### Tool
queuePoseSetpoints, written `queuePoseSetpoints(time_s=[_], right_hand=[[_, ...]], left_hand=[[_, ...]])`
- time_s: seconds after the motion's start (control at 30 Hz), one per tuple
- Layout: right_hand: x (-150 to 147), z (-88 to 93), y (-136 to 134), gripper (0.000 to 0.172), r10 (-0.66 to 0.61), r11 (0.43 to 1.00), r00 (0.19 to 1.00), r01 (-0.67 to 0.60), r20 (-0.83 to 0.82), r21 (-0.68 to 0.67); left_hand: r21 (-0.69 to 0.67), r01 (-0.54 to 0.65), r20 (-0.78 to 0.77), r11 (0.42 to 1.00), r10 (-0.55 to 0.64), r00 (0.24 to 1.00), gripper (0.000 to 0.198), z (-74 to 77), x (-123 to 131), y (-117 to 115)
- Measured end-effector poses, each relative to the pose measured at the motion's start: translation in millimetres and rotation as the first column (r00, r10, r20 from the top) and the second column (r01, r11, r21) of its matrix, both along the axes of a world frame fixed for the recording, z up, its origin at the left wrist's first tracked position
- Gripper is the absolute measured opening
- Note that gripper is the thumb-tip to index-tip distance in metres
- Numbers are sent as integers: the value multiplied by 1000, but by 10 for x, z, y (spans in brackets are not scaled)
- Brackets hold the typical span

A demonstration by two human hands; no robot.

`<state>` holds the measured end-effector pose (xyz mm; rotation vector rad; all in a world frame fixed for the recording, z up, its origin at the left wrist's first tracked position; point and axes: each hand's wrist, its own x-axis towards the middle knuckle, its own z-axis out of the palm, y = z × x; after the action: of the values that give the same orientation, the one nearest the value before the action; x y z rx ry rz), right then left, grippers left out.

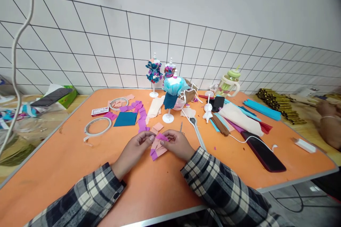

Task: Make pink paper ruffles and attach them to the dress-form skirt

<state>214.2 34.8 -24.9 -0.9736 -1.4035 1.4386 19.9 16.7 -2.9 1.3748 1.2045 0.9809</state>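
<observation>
My left hand (134, 150) and my right hand (178, 144) meet over the orange table (80, 163), both pinched on a small bundle of pink and purple paper pieces (157, 147). The pieces fan out downward between my fingers. Just beyond them lie loose pink paper squares (157, 127) and a purple paper strip (141, 115). Both forearms wear plaid sleeves.
Three small dress-form mannequins (170, 92) stand mid-table, with tape rolls (97, 126), a teal sheet (125, 118), scissors (196, 129), a dark phone (263, 150) on a white cable, folded papers and a green-lidded cup (229, 82). Another person's hand (329, 120) rests at the right.
</observation>
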Motion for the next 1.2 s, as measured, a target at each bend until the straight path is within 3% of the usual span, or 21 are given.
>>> queuePoseSetpoints(time_s=[0.3, 0.37, 0.43, 0.47, 0.53, 0.6, 0.7, 0.8, 0.97, 1.2], right_hand=[[76, -19, 54, 29, -167, 986, 985, 166, 42, 19], [72, 17, 5, 42, -201, 974, 975, 188, 98, 125], [65, 72, -54, 58, -203, 928, 960, 126, 193, 350], [61, 100, -80, 56, -201, 886, 948, 69, 246, 458], [48, 141, -110, 34, -200, 844, 928, 1, 313, 536], [33, 148, -108, 11, -193, 889, 932, 34, 308, 456], [19, 101, -62, 1, -158, 950, 951, 73, 264, 304], [19, 37, -9, 9, -137, 975, 970, 96, 201, 201], [1, 1, -9, 12, -183, 979, 974, 169, 132, 113], [-63, 45, -60, 20, -152, 988, 988, 152, 16, 12]], left_hand=[[-83, 54, 43, 995, -51, 998, 38, -62, -2, -5], [-74, 50, 33, 996, -48, 998, 34, -70, -11, 10], [-54, 47, 6, 997, -47, 999, 30, -60, -19, 19], [-42, 47, -10, 998, -48, 999, 28, -53, -21, 21], [-21, 49, -34, 999, -50, 998, 25, -44, -18, 20], [-6, 46, -51, 999, -46, 998, 24, -46, -16, 18], [19, 0, -58, 1000, 1, 998, 26, -55, -25, 13], [20, -7, -10, 1000, 7, 1000, 38, -49, -29, 1], [-58, 105, 69, 993, -101, 992, 41, -45, 29, -27], [-62, 7, 34, 998, -5, 999, 33, -79, 20, -21]])
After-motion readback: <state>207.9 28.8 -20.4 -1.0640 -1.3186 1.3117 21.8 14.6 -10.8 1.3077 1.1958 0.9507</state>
